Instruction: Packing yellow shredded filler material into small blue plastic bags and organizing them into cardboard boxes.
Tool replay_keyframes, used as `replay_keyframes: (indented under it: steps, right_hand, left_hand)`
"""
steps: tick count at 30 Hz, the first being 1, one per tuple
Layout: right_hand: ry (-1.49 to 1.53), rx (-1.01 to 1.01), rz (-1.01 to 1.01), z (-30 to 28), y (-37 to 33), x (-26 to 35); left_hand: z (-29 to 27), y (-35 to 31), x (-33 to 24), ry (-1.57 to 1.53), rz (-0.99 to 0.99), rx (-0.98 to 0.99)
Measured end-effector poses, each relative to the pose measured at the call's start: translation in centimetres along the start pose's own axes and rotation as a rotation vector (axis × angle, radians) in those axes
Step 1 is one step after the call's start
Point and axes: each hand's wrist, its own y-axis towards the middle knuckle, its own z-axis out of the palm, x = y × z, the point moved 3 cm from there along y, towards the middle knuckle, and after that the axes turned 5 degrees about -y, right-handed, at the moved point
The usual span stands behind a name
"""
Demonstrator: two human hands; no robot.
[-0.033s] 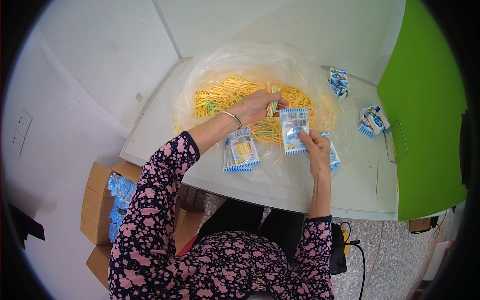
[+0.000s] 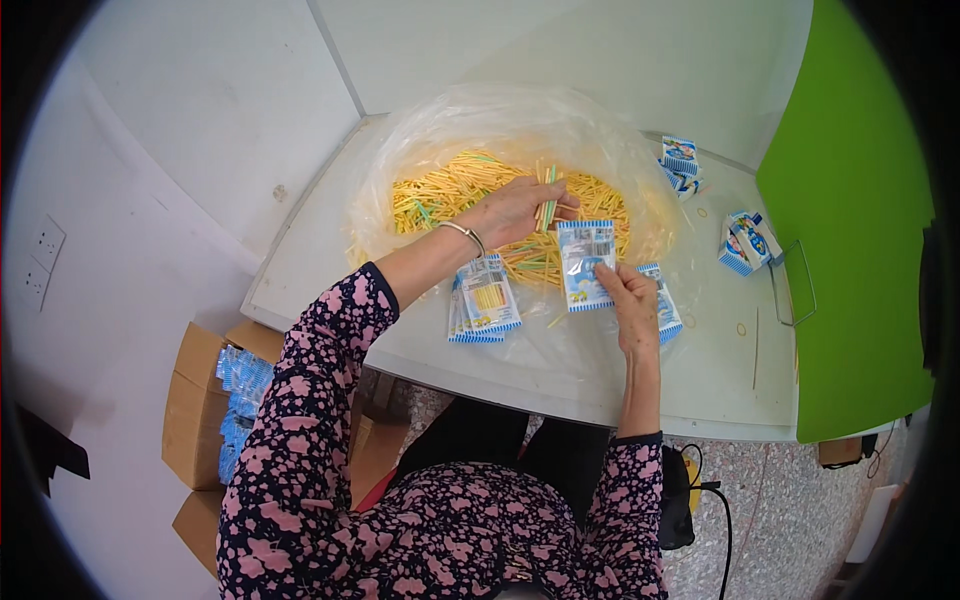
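Observation:
My left hand [image 2: 512, 212] pinches a small bundle of thin yellow and green sticks [image 2: 547, 205], held upright above a heap of similar sticks [image 2: 440, 190]. The heap lies in a large clear plastic bag [image 2: 440, 125] spread on the table. Just right of the bundle, my right hand [image 2: 636, 305] grips a blue-and-white packet [image 2: 584, 245] with a see-through front, its thumb across the lower part. Below my left wrist, several overlapping packets [image 2: 490, 308] lie on the table, the top one with sticks inside. More packets [image 2: 667, 312] are partly hidden behind my right hand.
Small blue-and-white packs [image 2: 680, 155] sit at the table's back right, others [image 2: 745, 245] beside a wire stand [image 2: 803, 285]. A green panel [image 2: 850, 230] bounds the right side. Down left, an open cardboard box [image 2: 190, 420] holds many blue packets. Rubber bands lie on the white table [image 2: 700, 390].
The packet in my right hand has shifted very slightly left and down. My left hand keeps its hold on the sticks.

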Motion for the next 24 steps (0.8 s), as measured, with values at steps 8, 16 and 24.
replay_keyframes:
  steps: [8,16,24]
  right_hand:
    - [-0.06,0.143,0.026,0.6,-0.6,-0.6]
    - [-0.107,0.155,-0.046,1.2,-1.3,0.2]
    - [-0.101,0.192,-0.039,0.8,-1.5,0.6]
  left_hand:
    - [2.5,-1.5,-1.8,0.268,0.244,-0.048]
    - [3.6,-1.9,0.1,0.448,0.257,0.005]
    - [4.5,-3.6,-0.2,0.42,0.309,-0.016]
